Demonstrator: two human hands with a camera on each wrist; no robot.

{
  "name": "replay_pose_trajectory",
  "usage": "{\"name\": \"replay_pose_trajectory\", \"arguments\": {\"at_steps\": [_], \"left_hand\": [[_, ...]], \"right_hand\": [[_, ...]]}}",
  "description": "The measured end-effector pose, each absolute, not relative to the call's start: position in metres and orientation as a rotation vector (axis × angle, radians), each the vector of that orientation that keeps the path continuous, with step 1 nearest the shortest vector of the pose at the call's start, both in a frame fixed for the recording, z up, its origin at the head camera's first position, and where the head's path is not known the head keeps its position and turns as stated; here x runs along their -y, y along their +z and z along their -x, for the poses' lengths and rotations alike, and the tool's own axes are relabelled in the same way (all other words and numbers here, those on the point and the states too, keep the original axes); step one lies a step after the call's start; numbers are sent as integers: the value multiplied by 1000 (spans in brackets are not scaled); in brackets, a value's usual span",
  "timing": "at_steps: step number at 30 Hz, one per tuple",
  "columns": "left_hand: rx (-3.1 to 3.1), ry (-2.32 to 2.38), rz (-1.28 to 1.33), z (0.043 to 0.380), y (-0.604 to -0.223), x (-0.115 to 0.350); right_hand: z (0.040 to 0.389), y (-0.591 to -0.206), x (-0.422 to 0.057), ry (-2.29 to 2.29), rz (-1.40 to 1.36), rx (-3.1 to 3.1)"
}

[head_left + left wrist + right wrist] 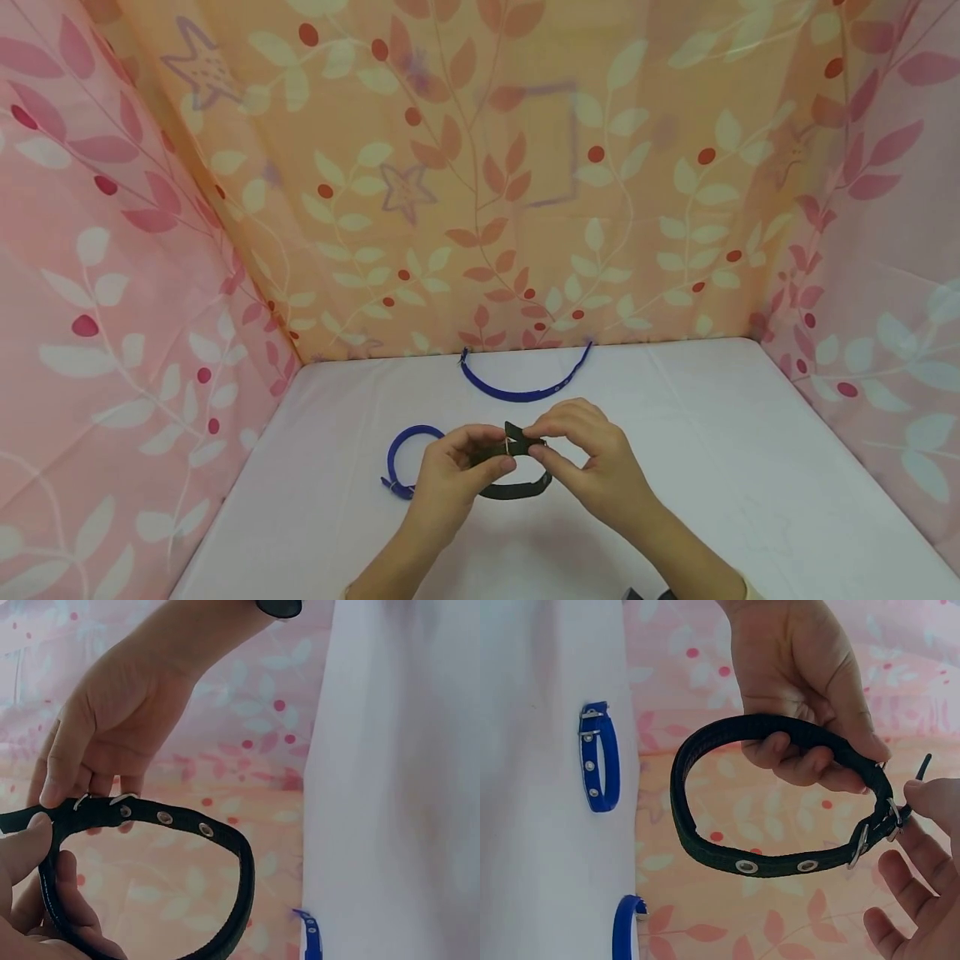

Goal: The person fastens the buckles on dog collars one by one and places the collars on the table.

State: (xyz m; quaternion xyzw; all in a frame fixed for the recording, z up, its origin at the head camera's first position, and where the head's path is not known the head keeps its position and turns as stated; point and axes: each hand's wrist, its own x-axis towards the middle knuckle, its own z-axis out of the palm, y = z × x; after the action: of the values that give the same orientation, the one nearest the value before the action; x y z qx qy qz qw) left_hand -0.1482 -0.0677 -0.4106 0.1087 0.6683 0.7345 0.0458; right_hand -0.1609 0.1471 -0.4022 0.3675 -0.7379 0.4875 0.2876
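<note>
A dark green-black collar [517,492] with metal eyelets and a buckle forms a closed loop in the air above the table. My left hand [450,467] pinches it near the buckle [894,819], thumb below and fingers above. My right hand [600,458] pinches the strap by its free end [922,769], which sticks up beside the buckle in the head view. In the right wrist view the strap passes through the buckle and a metal ring [859,847]. Two eyelets [746,866] show along the loop there.
On the white table [315,517], a blue collar [393,450] fastened in a loop lies beyond my left hand. Another blue collar [517,394] lies unfastened in a curve near the back edge. Patterned curtains [480,167] enclose three sides. A dark object [633,594] shows at the bottom edge.
</note>
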Motion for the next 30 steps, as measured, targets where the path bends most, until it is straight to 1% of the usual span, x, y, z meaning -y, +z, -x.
{"name": "replay_pose_trajectory", "arguments": {"at_steps": [6,17,23,30], "left_hand": [[-2219,2133,-460,146,-413,67],[-2719,2003,-872,142,-420,59],[-2737,2005,-906,139,-419,56],[-2751,1996,-898,140,-421,55]], "right_hand": [[160,-403,-147,1352,-981,1969],[161,-397,-150,1234,-991,1920],[160,-392,-156,1200,-993,1985],[159,-390,-159,1272,-940,2176]]}}
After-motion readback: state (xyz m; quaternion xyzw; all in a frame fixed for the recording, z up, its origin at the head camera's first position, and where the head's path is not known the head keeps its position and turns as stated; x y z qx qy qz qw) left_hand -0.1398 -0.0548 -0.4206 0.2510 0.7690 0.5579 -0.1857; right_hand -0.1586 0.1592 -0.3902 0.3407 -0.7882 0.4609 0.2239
